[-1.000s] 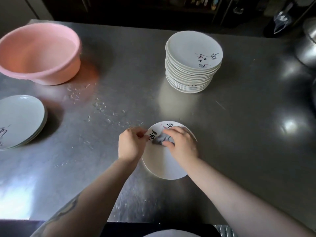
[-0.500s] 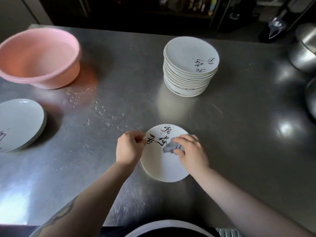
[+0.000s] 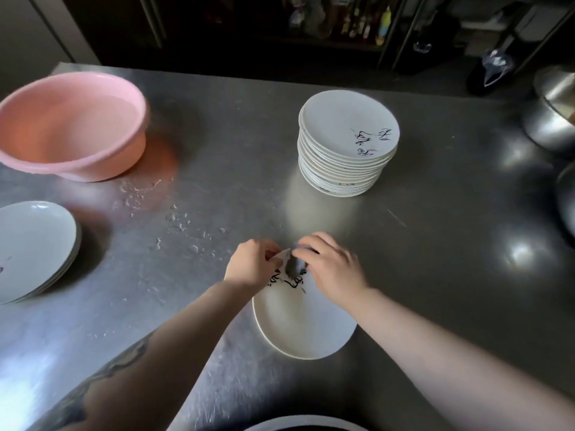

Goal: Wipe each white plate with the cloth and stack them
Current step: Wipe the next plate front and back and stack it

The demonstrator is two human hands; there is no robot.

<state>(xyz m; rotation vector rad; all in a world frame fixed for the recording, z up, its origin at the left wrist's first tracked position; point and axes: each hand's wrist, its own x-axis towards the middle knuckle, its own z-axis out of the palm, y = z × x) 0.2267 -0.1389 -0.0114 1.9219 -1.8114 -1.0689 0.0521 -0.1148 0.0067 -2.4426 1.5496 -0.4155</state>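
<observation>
Round white plate [image 3: 300, 325] under crumpled grey cloth [image 3: 292, 265].

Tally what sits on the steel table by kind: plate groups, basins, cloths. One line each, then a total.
Plate groups: 3, namely the tall stack, the low stack and the single plate being wiped
Pink basin: 1
Grey cloth: 1, under the right hand; the left hand pinches the plate's rim
Total: 5
</observation>
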